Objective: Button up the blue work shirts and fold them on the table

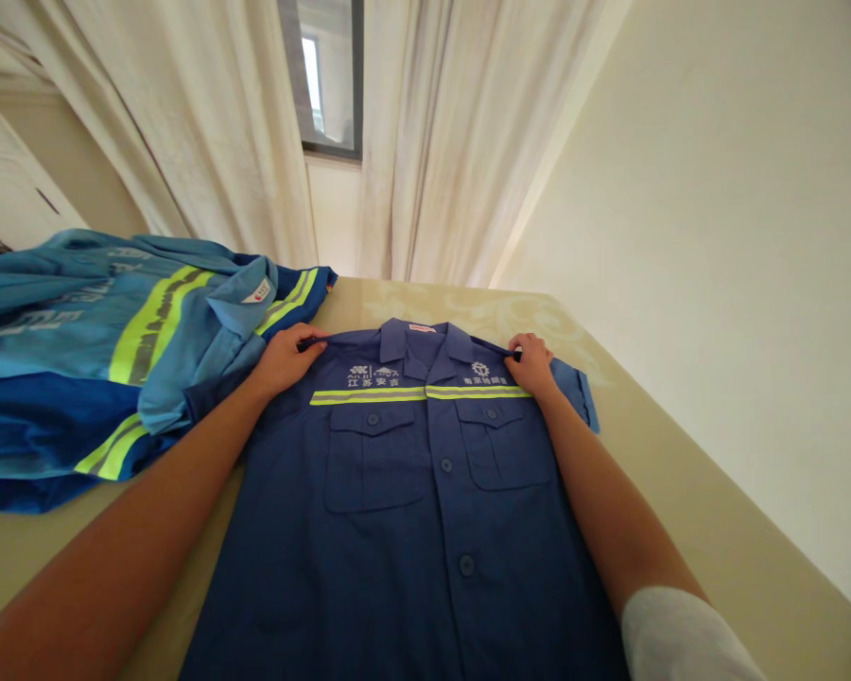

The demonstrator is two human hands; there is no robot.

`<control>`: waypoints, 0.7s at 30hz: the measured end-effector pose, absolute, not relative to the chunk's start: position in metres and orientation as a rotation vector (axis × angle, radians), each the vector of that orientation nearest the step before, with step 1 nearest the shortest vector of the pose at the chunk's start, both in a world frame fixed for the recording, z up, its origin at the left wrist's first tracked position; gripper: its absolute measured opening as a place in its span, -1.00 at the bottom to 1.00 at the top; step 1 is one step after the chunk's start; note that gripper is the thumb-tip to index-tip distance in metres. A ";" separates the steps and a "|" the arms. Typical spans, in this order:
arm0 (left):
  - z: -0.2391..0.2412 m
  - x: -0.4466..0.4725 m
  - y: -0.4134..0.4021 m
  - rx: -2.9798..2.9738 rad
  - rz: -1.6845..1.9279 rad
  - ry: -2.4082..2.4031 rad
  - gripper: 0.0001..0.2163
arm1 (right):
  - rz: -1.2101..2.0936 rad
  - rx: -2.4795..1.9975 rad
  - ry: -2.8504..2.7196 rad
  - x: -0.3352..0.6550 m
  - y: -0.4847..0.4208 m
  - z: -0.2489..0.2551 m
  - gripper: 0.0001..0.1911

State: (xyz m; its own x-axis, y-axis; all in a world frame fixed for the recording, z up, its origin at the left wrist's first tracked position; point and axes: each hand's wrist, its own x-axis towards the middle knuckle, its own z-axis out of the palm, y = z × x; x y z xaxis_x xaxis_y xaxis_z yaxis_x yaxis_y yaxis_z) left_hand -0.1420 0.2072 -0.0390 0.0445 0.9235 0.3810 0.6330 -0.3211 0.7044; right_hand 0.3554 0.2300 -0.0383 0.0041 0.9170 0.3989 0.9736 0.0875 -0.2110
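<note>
A dark blue work shirt (425, 511) lies flat and face up on a beige table (681, 492), buttoned, with two chest pockets and a yellow reflective stripe across the chest. My left hand (284, 357) pinches the shirt's left shoulder seam near the collar. At the other shoulder, my right hand (530, 363) grips the seam the same way. Both arms stretch out over the shirt's sides.
A heap of lighter blue work clothes (99, 359) with yellow reflective bands lies on the table's left part. Cream curtains (440, 142) and a window (326, 76) stand behind the table. A plain wall (738, 265) runs along the right edge.
</note>
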 end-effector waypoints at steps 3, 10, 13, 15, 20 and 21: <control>-0.032 -0.146 0.202 1.772 1.197 1.430 -0.59 | -0.159 -1.789 -1.922 0.364 0.226 -0.034 -0.95; -0.016 -0.155 0.192 1.682 1.102 1.286 -0.63 | 0.001 -1.677 -1.786 0.377 0.216 -0.028 -0.87; -0.015 -0.154 0.193 1.770 1.065 1.333 -0.70 | 0.024 -1.648 -1.691 0.374 0.214 -0.028 -0.89; -0.016 -0.153 0.194 1.811 1.054 1.356 -0.72 | 0.053 -1.634 -1.659 0.372 0.213 -0.027 -0.88; -0.015 -0.152 0.193 1.762 1.011 1.456 -0.80 | 0.126 -1.629 -1.708 0.369 0.211 -0.021 -0.88; -0.014 -0.151 0.192 1.745 1.002 1.462 -0.79 | 0.129 -1.622 -1.718 0.369 0.210 -0.020 -0.86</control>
